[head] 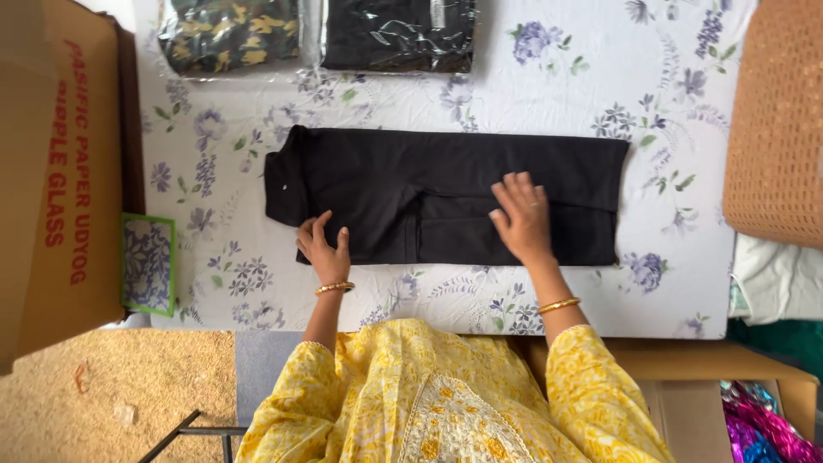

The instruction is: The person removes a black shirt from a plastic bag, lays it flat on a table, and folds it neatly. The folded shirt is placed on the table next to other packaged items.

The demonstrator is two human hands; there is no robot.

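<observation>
Both hands flat on folded black shirt, matte rectangle, floral cloth

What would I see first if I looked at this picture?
A folded black cloth garment lies in the middle of a white flower-printed sheet. The left hand and right hand both press flat on its near edge. Two plastic-wrapped garments, one camouflage and one black, lie at the far edge.

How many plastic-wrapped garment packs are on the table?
2, both at the far edge: a camouflage-print pack on the left and a black pack beside it. Others may lie beyond the picture's top edge.
</observation>
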